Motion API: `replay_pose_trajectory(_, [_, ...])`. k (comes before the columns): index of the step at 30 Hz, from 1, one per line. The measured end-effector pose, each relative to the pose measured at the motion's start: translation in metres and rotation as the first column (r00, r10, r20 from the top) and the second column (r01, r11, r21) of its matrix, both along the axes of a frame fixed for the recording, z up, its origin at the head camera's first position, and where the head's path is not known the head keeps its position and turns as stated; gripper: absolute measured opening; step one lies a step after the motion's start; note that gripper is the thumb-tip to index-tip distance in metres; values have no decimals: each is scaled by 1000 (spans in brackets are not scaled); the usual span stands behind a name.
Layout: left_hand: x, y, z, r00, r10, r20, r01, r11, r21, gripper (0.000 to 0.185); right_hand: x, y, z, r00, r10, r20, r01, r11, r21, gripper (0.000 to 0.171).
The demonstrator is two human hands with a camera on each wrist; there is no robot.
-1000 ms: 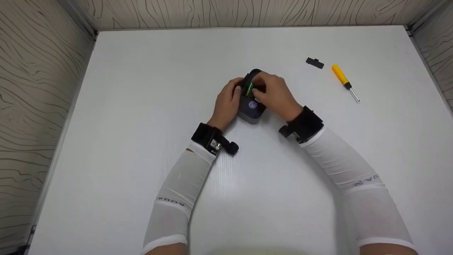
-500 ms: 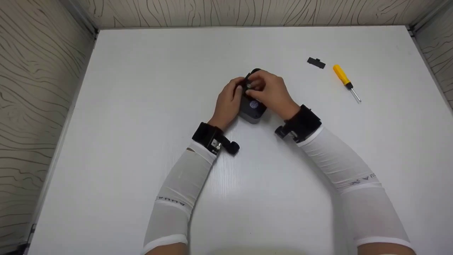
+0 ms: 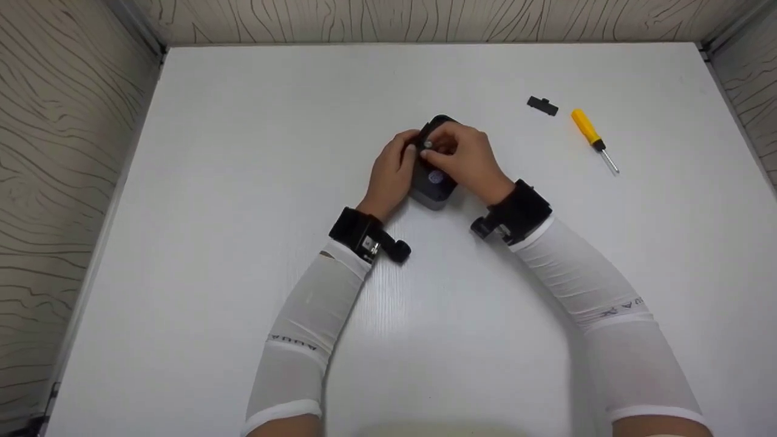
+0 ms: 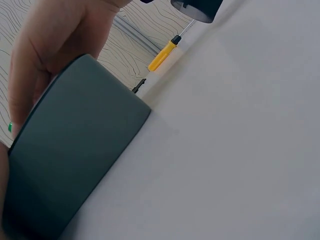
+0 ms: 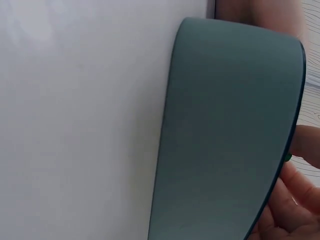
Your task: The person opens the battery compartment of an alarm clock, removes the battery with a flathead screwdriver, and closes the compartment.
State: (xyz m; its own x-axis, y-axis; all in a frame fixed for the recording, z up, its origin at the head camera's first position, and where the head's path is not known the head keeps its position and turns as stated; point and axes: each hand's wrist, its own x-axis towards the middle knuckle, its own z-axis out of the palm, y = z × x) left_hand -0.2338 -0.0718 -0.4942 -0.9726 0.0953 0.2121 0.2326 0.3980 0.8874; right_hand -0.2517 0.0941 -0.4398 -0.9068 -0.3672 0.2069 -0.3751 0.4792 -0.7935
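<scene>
Dark grey and boxy, the little device (image 3: 432, 182) sits in the middle of the white table (image 3: 243, 182). Both hands are wrapped around it. The left hand (image 3: 391, 173) curls round its side at about 9 o'clock and holds it steady. The right hand (image 3: 467, 159) comes in from 3 o'clock, and its fingertips (image 3: 432, 147) pinch something small and shiny at the top end of the device. It looks like the metal tip of a battery, with a bit of green showing beside it in the wrist views, but it is too small to be sure.

Far off at about 2 o'clock from the device lies a small black cover piece (image 3: 542, 105). Just beside it lies a yellow screwdriver (image 3: 593, 141). No hand touches either of them.

My guess is that the job is about halfway. The cover looks already taken off and put aside, and the screwdriver is resting. The small part is going in or coming out at the open end; I cannot tell which. Putting the cover back on looks like what is left to do.
</scene>
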Motion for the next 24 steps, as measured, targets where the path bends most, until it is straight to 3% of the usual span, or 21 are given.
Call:
replay_pose_trajectory(14, [0,1,2,1000,1,19,-1,1000,7,39,0,2,1,999,-17,-47,12,994,-108,15])
replay_pose_trajectory(24, [-2,2,-1,1000,7,21,-7,1000,8,38,0,5,0,995,-61,-82,50,990,-129,18])
